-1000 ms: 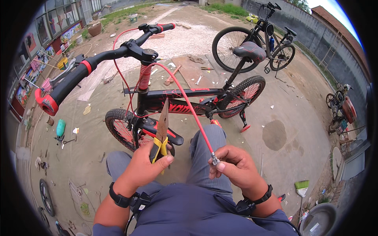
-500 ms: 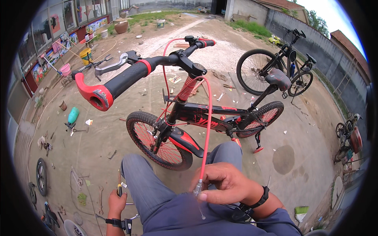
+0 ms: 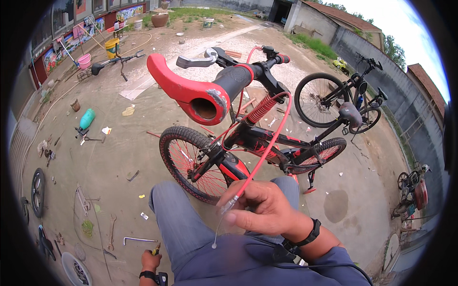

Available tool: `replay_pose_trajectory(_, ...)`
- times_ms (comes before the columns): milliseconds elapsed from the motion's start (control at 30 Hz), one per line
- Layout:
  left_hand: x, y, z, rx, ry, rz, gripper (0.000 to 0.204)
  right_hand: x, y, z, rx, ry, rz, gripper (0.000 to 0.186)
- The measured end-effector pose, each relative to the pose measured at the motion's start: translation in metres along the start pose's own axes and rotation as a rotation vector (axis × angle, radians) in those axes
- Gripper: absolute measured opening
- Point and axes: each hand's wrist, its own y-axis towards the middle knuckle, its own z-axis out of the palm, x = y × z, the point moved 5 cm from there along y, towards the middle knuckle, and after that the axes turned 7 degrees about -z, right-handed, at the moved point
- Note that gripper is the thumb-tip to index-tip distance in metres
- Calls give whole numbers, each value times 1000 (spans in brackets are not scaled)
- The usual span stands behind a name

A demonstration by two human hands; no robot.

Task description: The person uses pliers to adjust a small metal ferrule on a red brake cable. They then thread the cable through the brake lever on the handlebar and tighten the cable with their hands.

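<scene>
My right hand (image 3: 260,209) pinches the silver end fitting (image 3: 230,204) of a red cable housing (image 3: 262,162), from which a thin bare cable (image 3: 217,231) hangs with a small end nipple. Low at the left, beside my knee, my left hand (image 3: 150,260) grips yellow-handled pliers (image 3: 155,250) just above the concrete, near an L-shaped metal tool (image 3: 136,239). In front of me stands a black-and-red child's bicycle (image 3: 260,140). Its handlebar grip with red bar end (image 3: 188,90) and silver brake lever (image 3: 195,61) are close above my hands.
A larger black bicycle (image 3: 310,102) stands behind at right, a scooter-like vehicle (image 3: 415,190) further right. Wrenches (image 3: 112,231), loose wheels (image 3: 38,190), a bowl (image 3: 75,267) and a teal bottle (image 3: 87,119) lie at left. A yellow bucket (image 3: 112,48) sits by the building.
My left hand has carried the pliers from beside the frame down to the ground at left. The handlebar appears nearer, and my right hand with the cable end has shifted leftward.
</scene>
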Motion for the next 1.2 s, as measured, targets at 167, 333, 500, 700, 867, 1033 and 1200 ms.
replay_pose_trajectory(167, 11, 4, -4, 66, 122, 3, 59, -2, 19, 9, -38, 48, -7, 23)
replay_pose_trajectory(333, -34, 7, -58, -194, -126, 230, 40, -5, 25, 16, -29, 51, 23, 23)
replay_pose_trajectory(500, -214, -90, -194, -178, -803, 730, 26, -7, 31, 20, -58, 107, 27, 25)
replay_pose_trajectory(700, -341, -198, -253, 241, -1073, 1463, 23, -10, 35, 21, -51, 46, 6, 24)
replay_pose_trajectory(867, -376, -213, -263, 406, -971, 1528, 23, -19, 36, 16, -60, -24, 14, 21)
replay_pose_trajectory(1033, -380, -221, -248, 633, -976, 1352, 30, -29, 37, 14, -99, -45, -12, 22)
replay_pose_trajectory(1200, -380, -220, -243, 784, -1033, 1241, 31, -29, 40, 14, -132, -3, -38, 24)
